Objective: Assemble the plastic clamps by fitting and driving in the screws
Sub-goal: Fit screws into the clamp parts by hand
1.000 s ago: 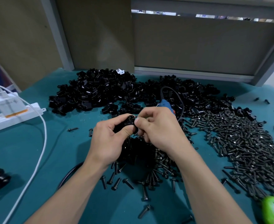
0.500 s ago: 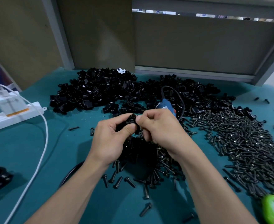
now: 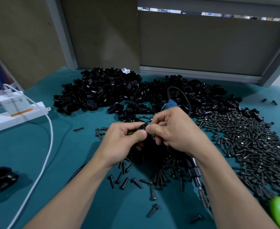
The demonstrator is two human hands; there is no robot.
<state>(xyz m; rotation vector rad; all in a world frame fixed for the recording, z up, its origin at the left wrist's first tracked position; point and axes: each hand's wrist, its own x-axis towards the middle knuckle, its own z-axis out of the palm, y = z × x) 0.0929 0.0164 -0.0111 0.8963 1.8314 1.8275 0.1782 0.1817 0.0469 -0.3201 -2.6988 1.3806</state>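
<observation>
Head view: I see the left hand (image 3: 124, 141) and right hand (image 3: 174, 129) meeting above the teal table (image 3: 70, 154), fingers curled, both pinching one small black plastic clamp (image 3: 142, 126) between them; loose dark metal screws (image 3: 251, 142) lie beneath and to the right.

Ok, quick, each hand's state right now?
Left hand: grips the black clamp.
Right hand: pinches the same clamp's top; any screw is hidden.
</observation>
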